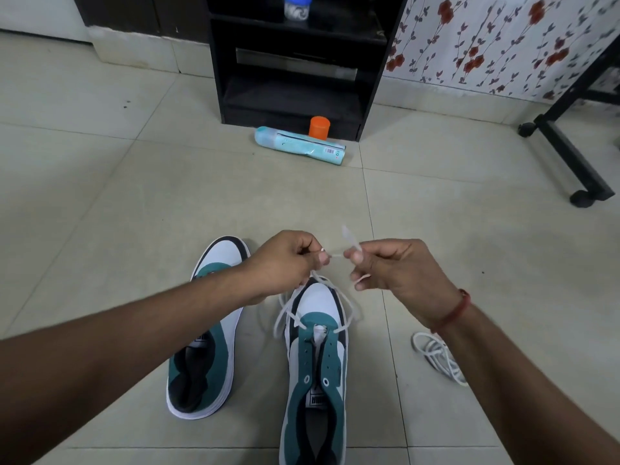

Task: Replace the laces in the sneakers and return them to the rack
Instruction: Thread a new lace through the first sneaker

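Observation:
Two teal, white and black sneakers lie on the tiled floor. The right sneaker [315, 374] has a white lace [281, 313] threaded through its front eyelets, both ends rising above the toe. My left hand [288, 260] pinches one lace end and my right hand [392, 266] pinches the other; the ends meet between my hands above the toe. The left sneaker [204, 347] lies partly under my left forearm and shows no lace. A second white lace [439, 359] lies bundled on the floor beside my right wrist.
A black shoe rack [295, 62] stands ahead against the wall, a blue-lidded jar [297, 6] on its upper shelf. A pale blue tube [298, 147] and an orange-capped container [319, 128] lie at its foot. A black wheeled stand [570, 152] is at the right.

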